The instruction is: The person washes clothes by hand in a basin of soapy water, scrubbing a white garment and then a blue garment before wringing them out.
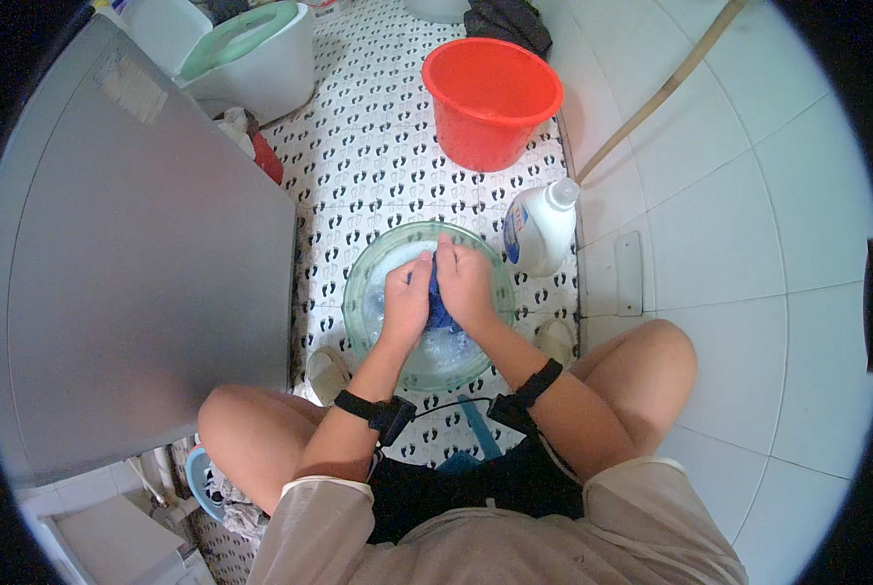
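A clear greenish basin [356, 322] with sudsy water stands on the floor between my feet. Over it, my left hand [407, 296] and my right hand [465, 281] are close together, both closed on a wet blue cloth [440, 316]. The cloth shows between the palms and hangs below them towards the water; the rest of it is hidden by my fingers. Right of the basin stands a white detergent bottle [542, 230] with a blue label and a pale cap.
Beyond the bottle stands a red bucket [487, 128], near a wooden pole [655, 99] leaning on the tiled wall. A grey panel [151, 256] rises at left, with a white toilet [261, 77] behind it. A blue basin of clothes [202, 482] is lower left.
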`<action>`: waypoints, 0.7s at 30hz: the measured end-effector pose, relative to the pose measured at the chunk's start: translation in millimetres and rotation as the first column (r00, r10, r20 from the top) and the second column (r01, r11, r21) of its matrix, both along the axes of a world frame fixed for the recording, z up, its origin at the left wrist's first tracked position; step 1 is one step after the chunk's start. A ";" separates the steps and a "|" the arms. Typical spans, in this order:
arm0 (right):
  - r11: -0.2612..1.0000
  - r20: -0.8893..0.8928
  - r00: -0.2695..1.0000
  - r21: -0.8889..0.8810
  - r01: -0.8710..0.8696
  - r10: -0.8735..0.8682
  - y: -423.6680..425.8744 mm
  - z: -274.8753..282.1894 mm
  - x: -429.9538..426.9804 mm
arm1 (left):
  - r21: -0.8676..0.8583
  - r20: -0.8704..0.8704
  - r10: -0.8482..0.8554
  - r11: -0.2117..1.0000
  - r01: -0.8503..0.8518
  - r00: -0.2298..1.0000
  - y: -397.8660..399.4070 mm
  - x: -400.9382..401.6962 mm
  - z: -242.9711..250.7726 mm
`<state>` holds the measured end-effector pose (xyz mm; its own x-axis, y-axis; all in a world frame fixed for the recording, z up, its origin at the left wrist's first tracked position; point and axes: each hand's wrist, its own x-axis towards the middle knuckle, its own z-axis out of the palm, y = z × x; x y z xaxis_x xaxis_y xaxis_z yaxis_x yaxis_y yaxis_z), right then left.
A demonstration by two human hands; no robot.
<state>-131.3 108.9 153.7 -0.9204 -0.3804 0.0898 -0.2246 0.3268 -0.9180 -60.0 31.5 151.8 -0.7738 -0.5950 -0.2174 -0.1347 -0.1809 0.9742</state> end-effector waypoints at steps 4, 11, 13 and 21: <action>0.974 -0.184 0.965 -0.093 -0.205 0.186 -9.6 7.0 21.0 | 0.190 -0.051 0.123 0.975 -0.112 0.991 -13.5 -0.9 -7.5; 0.999 0.083 0.995 -0.028 -0.045 0.047 -0.2 4.8 6.5 | 0.008 0.000 0.063 0.998 -0.063 0.998 0.2 -0.7 -6.8; 0.993 0.030 0.996 -0.083 -0.079 0.082 -7.2 10.7 18.4 | 0.175 -0.049 0.090 0.981 -0.080 0.995 -15.3 0.1 -10.5; 0.997 0.069 0.997 -0.076 -0.012 0.017 4.7 -3.3 2.3 | -0.103 -0.070 -0.003 0.995 -0.004 0.998 7.0 -3.1 -10.8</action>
<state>-129.1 113.6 150.4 -0.9198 -0.3885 0.0552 -0.1640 0.2529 -0.9535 -63.0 38.5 141.0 -0.7847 -0.6116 -0.1007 -0.0659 -0.0793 0.9947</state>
